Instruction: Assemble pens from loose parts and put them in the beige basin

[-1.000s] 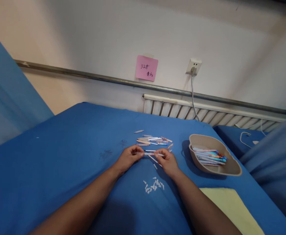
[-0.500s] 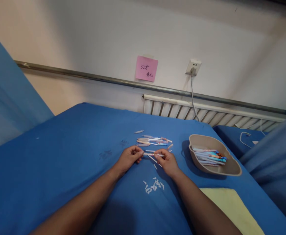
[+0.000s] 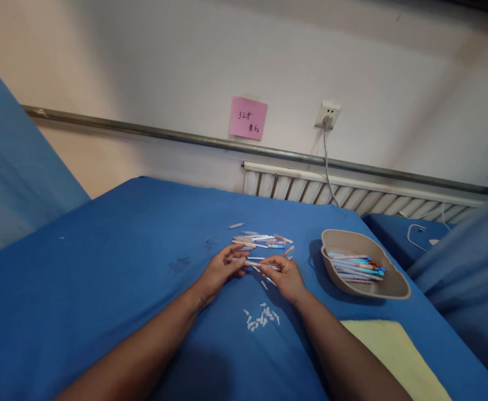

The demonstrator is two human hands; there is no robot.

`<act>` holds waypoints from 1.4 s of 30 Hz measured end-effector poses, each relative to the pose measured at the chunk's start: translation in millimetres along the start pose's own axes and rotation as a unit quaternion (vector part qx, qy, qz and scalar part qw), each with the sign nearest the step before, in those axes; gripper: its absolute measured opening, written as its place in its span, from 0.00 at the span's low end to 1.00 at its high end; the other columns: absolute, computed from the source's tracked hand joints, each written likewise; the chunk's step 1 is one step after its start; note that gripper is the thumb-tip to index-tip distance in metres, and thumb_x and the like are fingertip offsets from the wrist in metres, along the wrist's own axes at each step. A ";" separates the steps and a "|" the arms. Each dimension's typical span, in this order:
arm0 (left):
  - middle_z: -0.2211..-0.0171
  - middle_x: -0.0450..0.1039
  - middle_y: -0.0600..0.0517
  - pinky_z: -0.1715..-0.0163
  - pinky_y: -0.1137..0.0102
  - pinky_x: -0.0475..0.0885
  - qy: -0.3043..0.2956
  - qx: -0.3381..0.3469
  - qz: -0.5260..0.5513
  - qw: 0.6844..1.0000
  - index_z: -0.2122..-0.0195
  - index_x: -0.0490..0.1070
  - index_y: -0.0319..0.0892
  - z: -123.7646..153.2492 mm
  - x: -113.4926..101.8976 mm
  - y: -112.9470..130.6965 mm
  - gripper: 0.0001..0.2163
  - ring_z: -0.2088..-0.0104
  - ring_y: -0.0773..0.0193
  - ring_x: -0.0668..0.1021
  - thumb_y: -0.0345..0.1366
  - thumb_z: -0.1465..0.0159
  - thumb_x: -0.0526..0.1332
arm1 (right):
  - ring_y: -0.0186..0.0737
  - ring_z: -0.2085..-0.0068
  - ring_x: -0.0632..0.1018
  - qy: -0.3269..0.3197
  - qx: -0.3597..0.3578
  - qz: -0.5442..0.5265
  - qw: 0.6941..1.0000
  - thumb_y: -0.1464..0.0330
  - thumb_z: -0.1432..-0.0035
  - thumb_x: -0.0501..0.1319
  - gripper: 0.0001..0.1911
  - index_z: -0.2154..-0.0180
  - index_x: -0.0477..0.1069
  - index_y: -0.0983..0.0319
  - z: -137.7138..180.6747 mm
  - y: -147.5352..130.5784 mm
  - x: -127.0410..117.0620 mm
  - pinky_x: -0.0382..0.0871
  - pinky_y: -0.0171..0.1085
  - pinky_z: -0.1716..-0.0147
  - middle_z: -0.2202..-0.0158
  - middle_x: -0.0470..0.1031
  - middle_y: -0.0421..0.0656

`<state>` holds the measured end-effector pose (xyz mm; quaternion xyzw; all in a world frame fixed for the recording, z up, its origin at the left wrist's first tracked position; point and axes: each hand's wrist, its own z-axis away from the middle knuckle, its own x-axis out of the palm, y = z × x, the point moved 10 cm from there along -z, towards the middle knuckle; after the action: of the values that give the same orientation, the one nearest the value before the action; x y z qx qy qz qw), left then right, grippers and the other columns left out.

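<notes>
On a bench draped in smooth blue cloth (image 3: 156, 250), the left hand (image 3: 220, 274) and the right hand (image 3: 286, 280) met over a slim, pale pen-like stick (image 3: 252, 263), which lay level between them. The fingers of both hands were closed to a pinch, thumb against forefinger, each on one end of it. To the right stood a beige plastic tub with a wavy rim (image 3: 399, 287), open at the top; inside, a bundle of slender pens in grey, white, light blue and orange (image 3: 355, 268) lay roughly side by side on its floor, well below the rim. Just beyond the hands, loose pen barrels and white rods (image 3: 264, 239) lay in an untidy group. Nearer the person, small white cone-shaped tips (image 3: 264, 318) were scattered directly on the cloth, and a flat pale-yellow sheet (image 3: 388, 348) lay in front of the tub.
</notes>
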<state>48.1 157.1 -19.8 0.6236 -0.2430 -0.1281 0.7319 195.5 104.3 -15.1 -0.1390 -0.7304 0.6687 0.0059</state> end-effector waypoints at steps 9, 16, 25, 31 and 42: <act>0.56 0.73 0.48 0.66 0.73 0.69 -0.005 0.016 -0.012 1.000 0.63 0.72 0.40 -2.5 -4.0 2.1 0.17 0.64 0.65 0.76 0.36 0.55 0.70 | 0.39 0.70 0.75 0.032 -0.027 0.053 0.998 0.60 0.51 0.62 0.13 0.70 0.76 0.63 -1.7 -2.4 -9.4 0.67 0.36 0.68 0.72 0.77 0.43; 0.74 0.73 0.52 0.76 0.75 0.66 0.005 -0.014 -0.072 0.997 0.73 0.70 0.38 -2.4 -4.8 -3.8 0.13 0.78 0.71 0.71 0.43 0.50 0.67 | 0.39 0.70 0.75 0.035 -0.037 0.067 0.996 0.59 0.51 0.62 0.13 0.70 0.76 0.62 -1.9 -3.2 -9.9 0.67 0.37 0.67 0.72 0.77 0.42; 0.75 0.72 0.52 0.77 0.73 0.66 0.000 -0.031 -0.084 0.996 0.68 0.70 0.38 -5.2 -5.1 -10.6 0.15 0.79 0.69 0.71 0.47 0.44 0.61 | 0.38 0.69 0.75 0.045 -0.041 0.062 0.996 0.61 0.51 0.62 0.11 0.70 0.76 0.62 -1.4 -4.9 -11.6 0.67 0.36 0.65 0.71 0.77 0.42; 0.57 0.73 0.48 0.66 0.72 0.69 -0.020 0.027 -0.064 0.997 0.63 0.71 0.40 -2.4 -1.7 4.2 0.16 0.62 0.63 0.75 0.37 0.53 0.69 | 0.38 0.69 0.75 0.046 -0.046 0.065 0.996 0.61 0.50 0.62 0.11 0.69 0.76 0.63 -1.1 -6.3 -11.3 0.67 0.36 0.65 0.71 0.77 0.42; 0.77 0.69 0.55 0.76 0.75 0.64 -0.002 0.005 -0.103 0.995 0.71 0.70 0.38 -5.5 -5.5 -1.7 0.14 0.78 0.70 0.69 0.42 0.52 0.68 | 0.39 0.68 0.75 0.037 -0.052 0.072 0.995 0.61 0.52 0.63 0.10 0.70 0.76 0.61 -1.9 -4.6 -9.0 0.68 0.37 0.65 0.70 0.77 0.42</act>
<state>46.5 164.1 -23.0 0.6485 -0.1793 -0.2028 0.7115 203.6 104.0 -8.8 -0.2165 -0.7517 0.6226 -0.0227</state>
